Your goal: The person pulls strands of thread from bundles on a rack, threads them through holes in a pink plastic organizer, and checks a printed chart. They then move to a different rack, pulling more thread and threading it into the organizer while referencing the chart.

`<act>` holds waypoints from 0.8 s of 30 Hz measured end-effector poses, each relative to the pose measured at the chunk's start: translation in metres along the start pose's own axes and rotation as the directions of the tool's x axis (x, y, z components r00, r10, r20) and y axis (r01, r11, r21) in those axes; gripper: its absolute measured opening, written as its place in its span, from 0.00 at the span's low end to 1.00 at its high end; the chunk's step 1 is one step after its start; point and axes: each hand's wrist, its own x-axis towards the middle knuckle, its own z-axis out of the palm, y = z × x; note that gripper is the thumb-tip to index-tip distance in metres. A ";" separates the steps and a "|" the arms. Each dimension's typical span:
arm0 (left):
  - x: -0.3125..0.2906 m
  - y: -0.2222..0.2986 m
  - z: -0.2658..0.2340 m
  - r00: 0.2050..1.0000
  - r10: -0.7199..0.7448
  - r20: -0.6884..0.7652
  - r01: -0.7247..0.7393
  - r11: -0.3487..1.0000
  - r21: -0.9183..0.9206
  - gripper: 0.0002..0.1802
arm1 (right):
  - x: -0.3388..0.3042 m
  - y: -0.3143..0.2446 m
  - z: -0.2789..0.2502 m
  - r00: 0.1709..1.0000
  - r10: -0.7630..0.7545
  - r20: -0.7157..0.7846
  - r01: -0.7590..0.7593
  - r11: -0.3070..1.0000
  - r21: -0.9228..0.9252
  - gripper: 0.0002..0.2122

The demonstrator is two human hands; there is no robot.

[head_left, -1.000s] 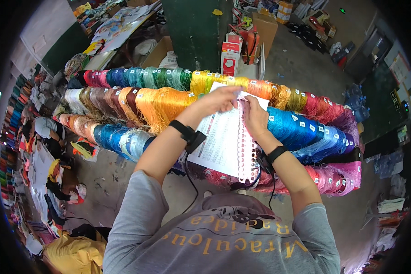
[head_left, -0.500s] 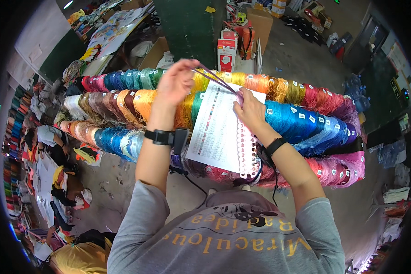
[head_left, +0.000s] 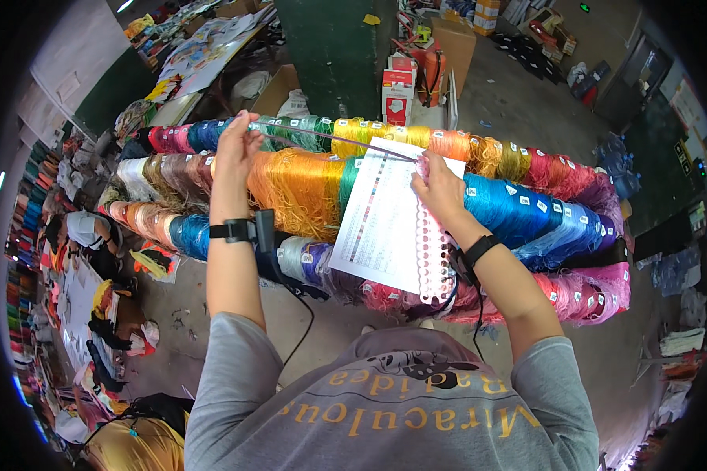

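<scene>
A thin purple strand of thread (head_left: 330, 139) is stretched taut between my two hands over the rows of thread. My left hand (head_left: 239, 151) pinches its far left end, fingers closed. At the other end my right hand (head_left: 440, 190) is closed on the strand and on the top of a white card with punched holes (head_left: 434, 263). A white printed sheet (head_left: 377, 216) with a column of small colour marks lies beside and partly under the card. Beneath my hands run rows of colourful thread skeins with small white labels, among them orange skeins (head_left: 291, 184) and blue skeins (head_left: 503, 206).
A red fire extinguisher (head_left: 432, 77), red-and-white boxes (head_left: 398, 94) and a cardboard box (head_left: 453, 51) stand beyond the rows, next to a dark green pillar (head_left: 330, 59). Cables hang from my wrist straps. A person in yellow (head_left: 137, 443) is at the lower left.
My left hand has moved left and slightly down, drawing the purple strand out long and straight. My right hand has hardly moved with the card.
</scene>
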 end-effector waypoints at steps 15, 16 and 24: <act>-0.113 -0.075 -0.027 0.943 -0.209 0.258 -0.090 0.587 0.805 0.17 | -0.030 0.005 -0.048 0.992 -0.041 0.119 -0.001 0.942 0.334 0.16; -0.122 -0.080 -0.022 0.925 -0.250 0.286 -0.082 0.604 0.793 0.17 | -0.040 0.004 -0.053 0.992 -0.042 0.122 -0.001 0.943 0.334 0.16; -0.146 -0.129 0.001 0.879 -0.344 0.331 0.007 0.703 0.711 0.14 | -0.116 -0.042 -0.062 0.987 -0.078 0.144 0.086 0.995 -0.052 0.29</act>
